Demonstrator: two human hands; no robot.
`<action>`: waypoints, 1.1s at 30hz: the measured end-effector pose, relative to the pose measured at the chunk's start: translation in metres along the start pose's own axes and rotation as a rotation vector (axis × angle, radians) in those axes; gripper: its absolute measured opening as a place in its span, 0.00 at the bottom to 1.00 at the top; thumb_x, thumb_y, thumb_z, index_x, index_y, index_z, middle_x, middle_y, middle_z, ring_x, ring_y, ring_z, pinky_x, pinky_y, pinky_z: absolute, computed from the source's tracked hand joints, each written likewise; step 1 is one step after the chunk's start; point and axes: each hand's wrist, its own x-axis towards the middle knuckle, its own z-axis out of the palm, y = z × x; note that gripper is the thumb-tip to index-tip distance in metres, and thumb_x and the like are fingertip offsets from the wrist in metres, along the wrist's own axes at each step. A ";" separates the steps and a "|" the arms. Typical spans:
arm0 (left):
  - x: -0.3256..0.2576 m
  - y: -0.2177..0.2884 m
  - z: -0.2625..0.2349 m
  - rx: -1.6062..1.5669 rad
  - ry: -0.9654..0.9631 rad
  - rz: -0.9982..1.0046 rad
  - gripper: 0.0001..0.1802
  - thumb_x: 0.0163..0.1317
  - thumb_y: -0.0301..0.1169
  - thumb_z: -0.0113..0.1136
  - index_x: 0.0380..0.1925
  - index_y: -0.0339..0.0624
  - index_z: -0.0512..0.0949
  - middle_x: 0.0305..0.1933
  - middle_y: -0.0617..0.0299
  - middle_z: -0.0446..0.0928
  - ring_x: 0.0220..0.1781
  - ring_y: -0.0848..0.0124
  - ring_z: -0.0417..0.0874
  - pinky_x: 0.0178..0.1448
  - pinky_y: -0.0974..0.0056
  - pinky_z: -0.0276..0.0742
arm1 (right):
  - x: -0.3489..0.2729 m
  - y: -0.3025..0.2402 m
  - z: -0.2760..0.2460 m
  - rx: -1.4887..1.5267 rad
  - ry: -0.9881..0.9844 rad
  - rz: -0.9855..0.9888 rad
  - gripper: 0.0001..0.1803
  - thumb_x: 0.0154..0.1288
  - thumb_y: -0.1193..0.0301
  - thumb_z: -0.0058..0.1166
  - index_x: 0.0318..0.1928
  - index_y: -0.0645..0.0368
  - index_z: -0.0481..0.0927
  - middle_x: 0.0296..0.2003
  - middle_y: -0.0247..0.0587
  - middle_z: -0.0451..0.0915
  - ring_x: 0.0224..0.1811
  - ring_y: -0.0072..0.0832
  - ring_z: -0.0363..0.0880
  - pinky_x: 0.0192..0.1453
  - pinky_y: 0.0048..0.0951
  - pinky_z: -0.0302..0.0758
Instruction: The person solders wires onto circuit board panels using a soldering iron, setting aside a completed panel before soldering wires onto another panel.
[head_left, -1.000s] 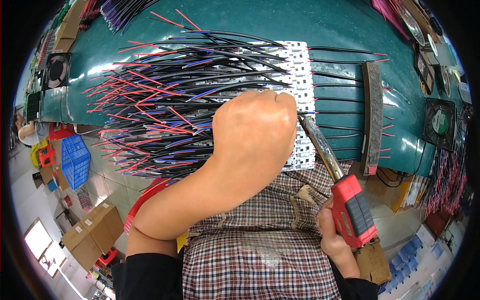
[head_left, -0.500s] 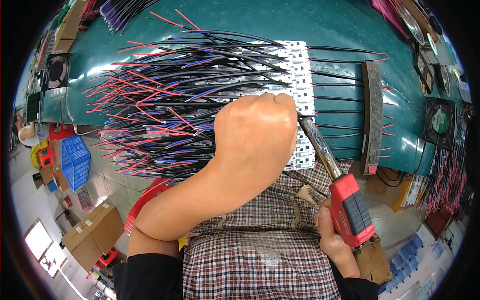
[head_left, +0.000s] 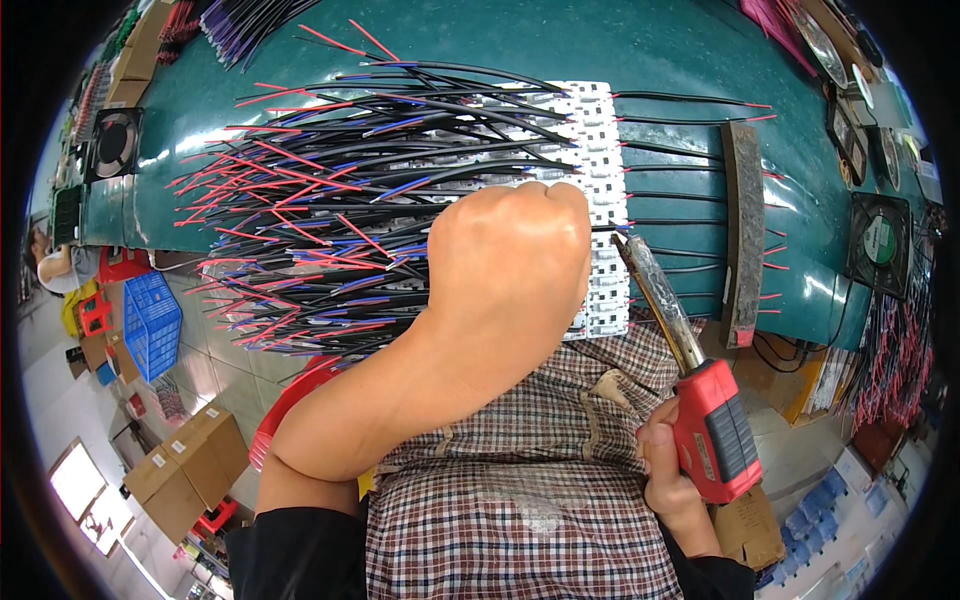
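My left hand point(head_left: 515, 250) is closed in a fist over a row of white circuit boards point(head_left: 605, 290). Its fingertips are hidden beneath it, so whatever they grip cannot be made out. A short dark wire end shows just right of the knuckles. My right hand point(head_left: 668, 460) is wrapped around the handle of a red and black soldering gun point(head_left: 715, 430). The metal barrel slants up and left, with its tip by the right edge of the boards, close to my left hand. Many black wires point(head_left: 400, 200) with red and blue ends fan out left of the boards.
A dark, heavy bar point(head_left: 743, 230) lies across the black wires on the right. The green table point(head_left: 680, 60) carries small fans point(head_left: 878, 247) at both sides. Wire bundles point(head_left: 890, 350) hang at the right edge. A blue crate point(head_left: 152, 322) and cardboard boxes point(head_left: 190, 465) stand left.
The soldering gun in my right hand has moved a little to the right and down, its tip now farther from my left hand. My left hand has barely moved.
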 end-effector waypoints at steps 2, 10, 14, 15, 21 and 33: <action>0.000 0.000 0.000 0.003 0.001 -0.001 0.07 0.51 0.26 0.70 0.23 0.39 0.79 0.22 0.55 0.79 0.26 0.56 0.83 0.32 0.55 0.77 | -0.001 -0.001 -0.001 0.026 -0.015 0.024 0.11 0.64 0.75 0.64 0.47 0.64 0.83 0.39 0.43 0.84 0.38 0.37 0.85 0.44 0.34 0.80; 0.001 -0.002 0.001 -0.001 0.020 0.017 0.06 0.52 0.25 0.69 0.23 0.39 0.79 0.24 0.55 0.80 0.26 0.56 0.83 0.32 0.54 0.77 | -0.006 0.003 0.001 0.134 -0.030 0.019 0.15 0.68 0.77 0.61 0.54 0.65 0.79 0.40 0.41 0.82 0.43 0.30 0.83 0.49 0.33 0.79; 0.002 -0.004 0.001 0.020 0.016 0.038 0.07 0.53 0.26 0.69 0.26 0.39 0.79 0.24 0.55 0.80 0.26 0.56 0.83 0.32 0.55 0.77 | -0.006 0.005 0.001 0.174 0.008 0.034 0.14 0.69 0.75 0.60 0.54 0.64 0.78 0.39 0.39 0.81 0.40 0.29 0.81 0.47 0.32 0.77; 0.003 -0.004 0.000 -0.012 -0.003 0.026 0.07 0.54 0.27 0.69 0.28 0.40 0.78 0.24 0.56 0.79 0.26 0.56 0.83 0.33 0.55 0.77 | -0.005 0.004 0.000 0.153 0.000 0.018 0.14 0.70 0.75 0.60 0.54 0.63 0.78 0.38 0.38 0.80 0.39 0.29 0.80 0.46 0.32 0.77; 0.005 -0.001 -0.008 -0.055 0.008 0.005 0.07 0.58 0.26 0.66 0.32 0.40 0.76 0.24 0.57 0.78 0.27 0.57 0.82 0.32 0.55 0.75 | 0.003 -0.005 0.006 0.172 0.032 -0.106 0.06 0.76 0.74 0.47 0.41 0.62 0.68 0.27 0.38 0.70 0.19 0.17 0.64 0.25 0.22 0.67; -0.012 0.004 -0.008 -0.016 0.051 0.083 0.08 0.54 0.22 0.70 0.29 0.41 0.78 0.26 0.60 0.77 0.26 0.61 0.80 0.30 0.59 0.73 | -0.015 0.003 -0.003 0.110 0.030 0.047 0.11 0.60 0.78 0.63 0.44 0.63 0.82 0.33 0.42 0.82 0.33 0.35 0.82 0.38 0.33 0.78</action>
